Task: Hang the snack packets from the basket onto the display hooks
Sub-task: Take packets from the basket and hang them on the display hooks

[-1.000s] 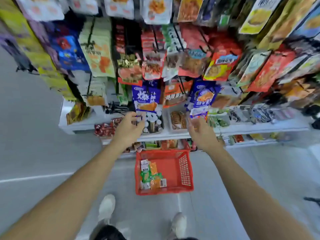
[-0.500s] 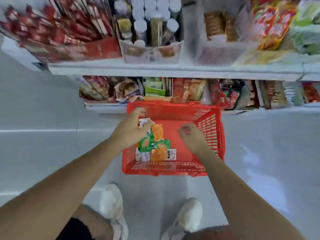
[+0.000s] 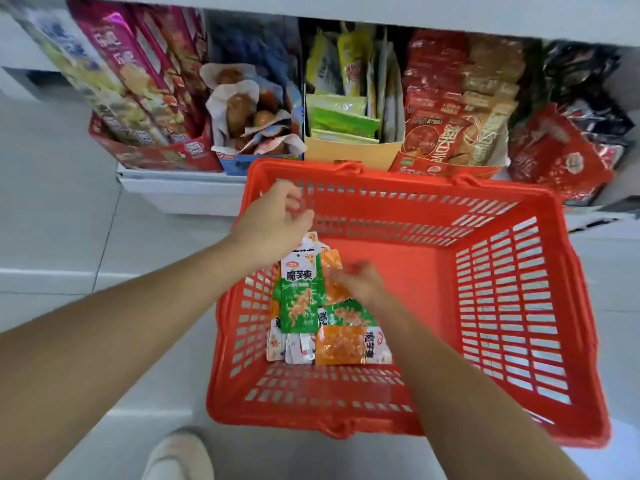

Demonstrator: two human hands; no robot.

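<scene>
both hands in red basket [image 3: 502, 306], at the snack packets [image 3: 301, 303]
packets piled on basket floor, left side. left hand [image 3: 273, 223] hovers above them, fingers loosely curled, empty. right hand [image 3: 360, 282] touches orange packet [image 3: 331, 289]; blurred, can't tell grip.

Your red plastic basket [image 3: 512, 306] stands upright with its open top toward you. Its walls are slotted and its handles are folded down along the rim. The snack packets [image 3: 332, 317] lie flat in a small overlapping pile on the basket floor, close to the left wall. A green packet [image 3: 299, 303] with a white printed top lies uppermost, and an orange packet [image 3: 341, 344] lies at the near edge.
</scene>
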